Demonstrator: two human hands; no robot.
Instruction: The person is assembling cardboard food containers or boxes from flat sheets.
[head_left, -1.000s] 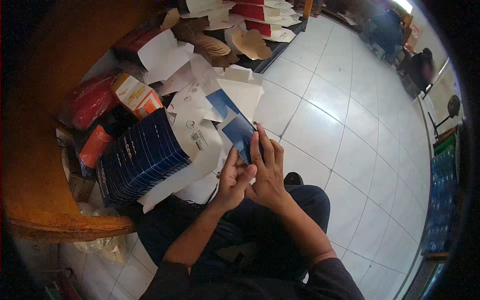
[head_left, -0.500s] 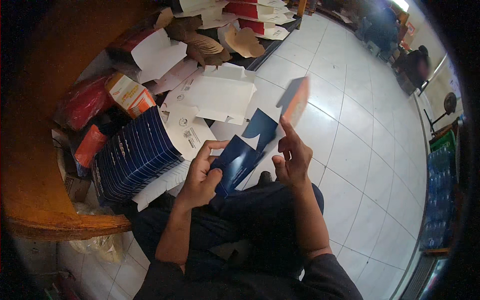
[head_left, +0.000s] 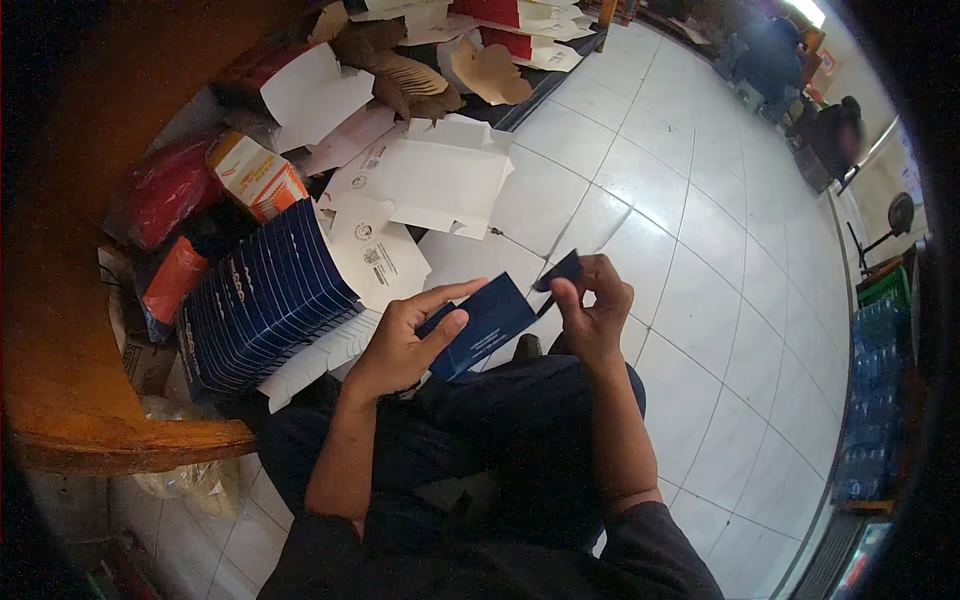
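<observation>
A dark blue cardboard box (head_left: 490,325), partly folded, is held above my knees. My left hand (head_left: 400,345) grips its left end, with the thumb across the printed face and the fingers along the far edge. At the other end my right hand (head_left: 597,310) pinches a small dark flap (head_left: 562,268) between thumb and fingers. The flap stands up from the box. Fingers hide part of both ends, and the inside of the box is out of sight. Left of my hands leans a row of nested dark blue cartons (head_left: 265,300) with white inner flaps.
White cardboard blanks (head_left: 440,185) lie beyond the carton row. An orange-and-white box (head_left: 255,175) and a red plastic-wrapped bundle (head_left: 170,195) sit at left, within a curved wooden edge (head_left: 130,450). Blue bottles (head_left: 872,400) stand far right. Two people (head_left: 770,65) sit in the back.
The raised orange-sided panel has swung down out of view, and the blue face now covers the box top. My right hand went from a pointing finger to a pinch on the end flap.
</observation>
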